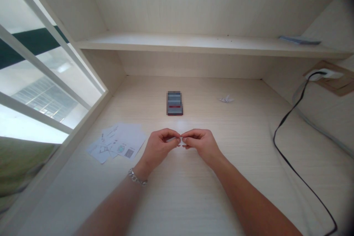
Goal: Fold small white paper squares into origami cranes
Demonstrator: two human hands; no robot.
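My left hand [163, 142] and my right hand [199, 143] meet over the middle of the desk, thumbs and forefingers pinched together tip to tip. A tiny pale sliver shows between the fingertips, but the fingers cover most of it and I cannot make out what it is. A bracelet of silver links [137, 177] circles my left wrist. Just beyond the hands lies a small dark rectangular object [174, 103], its face blurred into blocks. Farther right sits a small folded white paper piece [226, 99], pointed like an origami crane.
Several printed white paper sheets [118, 141] overlap left of my left hand. A black cable [287, 162] runs from a wall socket [328, 74] down the desk's right side. Above the desk, a shelf [177, 43] carries a thin flat item [300, 40]. White bars [35, 61] border the left.
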